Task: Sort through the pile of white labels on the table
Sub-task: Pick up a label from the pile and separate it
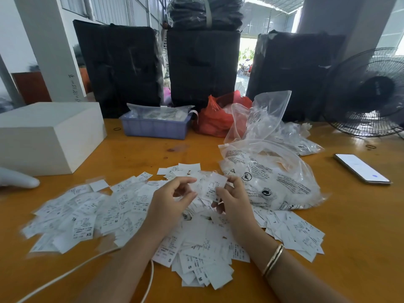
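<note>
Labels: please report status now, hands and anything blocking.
Both hands up over the pile: right hand pinches a few labels, left hand fingers at their edge. Pile loose, unsorted. Clear bag lies against pile, right side; white cable runs near left arm.

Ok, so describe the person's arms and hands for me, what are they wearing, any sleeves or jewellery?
Both forearms are bare as far as the frame shows, with no sleeves and no gloves. The right wrist carries a thin gold-coloured bangle. The left hand and right hand show no rings that can be made out. Nothing is visible on the left wrist.
</note>
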{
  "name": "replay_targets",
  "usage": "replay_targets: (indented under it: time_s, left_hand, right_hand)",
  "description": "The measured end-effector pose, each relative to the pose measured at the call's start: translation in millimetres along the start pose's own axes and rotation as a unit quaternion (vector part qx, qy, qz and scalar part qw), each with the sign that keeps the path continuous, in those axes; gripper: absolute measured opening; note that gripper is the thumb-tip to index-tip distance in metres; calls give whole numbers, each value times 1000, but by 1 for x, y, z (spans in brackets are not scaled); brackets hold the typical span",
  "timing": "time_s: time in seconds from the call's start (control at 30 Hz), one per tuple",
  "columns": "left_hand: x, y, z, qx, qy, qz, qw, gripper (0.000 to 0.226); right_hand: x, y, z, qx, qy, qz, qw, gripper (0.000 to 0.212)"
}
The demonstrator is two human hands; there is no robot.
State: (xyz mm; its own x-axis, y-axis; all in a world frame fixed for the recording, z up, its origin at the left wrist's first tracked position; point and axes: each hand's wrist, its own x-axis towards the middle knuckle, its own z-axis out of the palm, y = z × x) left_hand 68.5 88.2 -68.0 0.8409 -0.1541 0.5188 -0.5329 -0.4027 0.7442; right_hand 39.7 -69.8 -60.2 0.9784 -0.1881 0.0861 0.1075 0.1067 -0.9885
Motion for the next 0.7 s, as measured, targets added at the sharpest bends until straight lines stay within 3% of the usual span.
replay_targets:
  time_s: [0.13,0.3,0.4,0.57,0.7]
  left_hand:
    - [0,1,0,-39,-20,-16,999,36]
    - [0,1,1,-32,-48,-16,998,39]
    - [-1,2,2,-21,-46,1,999,40]
    - [-1,3,2,-12,-37,11,999,40]
    - [-1,4,4,-16,-33,12,999,34]
  right_hand:
    - [-1,-1,0,41,-22,-24,999,35]
    - [-3,-3,-1,116,-6,-34,993,9]
    - [-5,-3,2,104,-16,-50,993,1]
    - [-7,0,10,22,-18,-74,997,30]
    - [-5,1,9,30,-8,-81,996,21]
